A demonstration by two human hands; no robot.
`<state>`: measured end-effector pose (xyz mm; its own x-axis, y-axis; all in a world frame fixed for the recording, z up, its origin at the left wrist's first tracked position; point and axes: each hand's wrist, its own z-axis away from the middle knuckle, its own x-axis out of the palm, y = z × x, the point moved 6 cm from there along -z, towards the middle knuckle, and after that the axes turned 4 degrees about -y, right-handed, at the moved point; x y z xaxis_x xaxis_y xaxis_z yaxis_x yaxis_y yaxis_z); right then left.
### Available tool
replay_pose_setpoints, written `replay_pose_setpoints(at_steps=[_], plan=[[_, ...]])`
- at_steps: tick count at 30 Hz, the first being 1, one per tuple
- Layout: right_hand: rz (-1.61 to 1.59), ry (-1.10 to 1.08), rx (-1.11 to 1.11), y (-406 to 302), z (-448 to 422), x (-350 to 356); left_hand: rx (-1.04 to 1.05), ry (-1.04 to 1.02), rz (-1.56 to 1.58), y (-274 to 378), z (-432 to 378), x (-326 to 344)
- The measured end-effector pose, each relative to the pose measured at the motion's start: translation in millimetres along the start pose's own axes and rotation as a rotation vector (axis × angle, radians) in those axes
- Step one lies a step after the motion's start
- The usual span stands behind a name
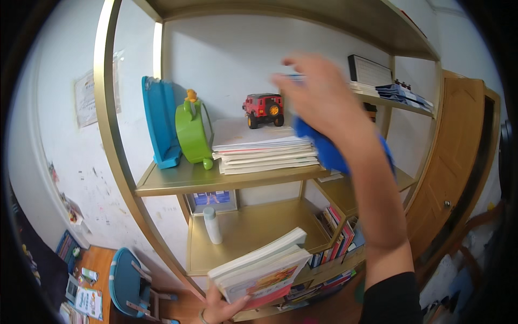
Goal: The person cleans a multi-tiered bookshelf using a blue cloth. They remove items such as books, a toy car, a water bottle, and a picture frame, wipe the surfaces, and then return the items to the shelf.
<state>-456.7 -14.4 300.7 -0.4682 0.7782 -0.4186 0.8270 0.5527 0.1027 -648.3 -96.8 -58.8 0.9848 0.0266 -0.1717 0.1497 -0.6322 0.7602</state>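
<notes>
My left hand [224,305] grips a small stack of books [263,271] from below, at the bottom of the view. The front book has a colourful cover with a red band and bears writing. My right hand [315,89] is raised in front of the upper shelf and blurred, its thumb and fingers apart. A small bluish streak shows between them; whether it is held cannot be told. Left of this hand, a red toy off-road car [264,109] stands on a stack of papers or books [265,156]. A blue object [327,148] is partly hidden behind my right forearm.
The gold metal shelf [243,184] also carries a green alarm clock [192,131] and a blue plastic stand [160,121]. Below are a white bottle [212,227], a framed picture [214,200] and upright books [334,243]. A blue chair [125,281] is at lower left, a wooden door [453,162] at right.
</notes>
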Motion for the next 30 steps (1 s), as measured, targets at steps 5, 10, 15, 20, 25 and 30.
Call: replay_pose_setpoints(at_steps=[5, 10, 15, 20, 25, 30], plan=[[0.176, -0.513, 0.342, 43.4, -47.1, 119.5, 0.070, 0.005, -0.171, 3.7, 33.0, -38.5], [0.112, -0.520, 0.462, 57.4, -37.0, 164.6, 0.038, 0.144, -0.031, 12.7, 51.0, -67.8], [-0.025, -0.263, 0.432, 43.6, -31.5, 93.9, 0.219, 0.119, 0.024, 32.2, 35.9, -66.9], [-0.244, 0.343, 0.058, 7.6, 16.1, -12.3, 0.406, 0.149, -0.416, 37.8, 48.0, -92.9], [-0.256, 0.729, -0.019, 44.5, 81.8, -120.2, 0.384, 0.505, -0.087, 126.2, -39.0, -81.9], [-0.157, 1.015, 0.160, 99.8, 142.1, -162.4, 0.369, 0.498, -0.009, 226.8, -166.3, -47.3]])
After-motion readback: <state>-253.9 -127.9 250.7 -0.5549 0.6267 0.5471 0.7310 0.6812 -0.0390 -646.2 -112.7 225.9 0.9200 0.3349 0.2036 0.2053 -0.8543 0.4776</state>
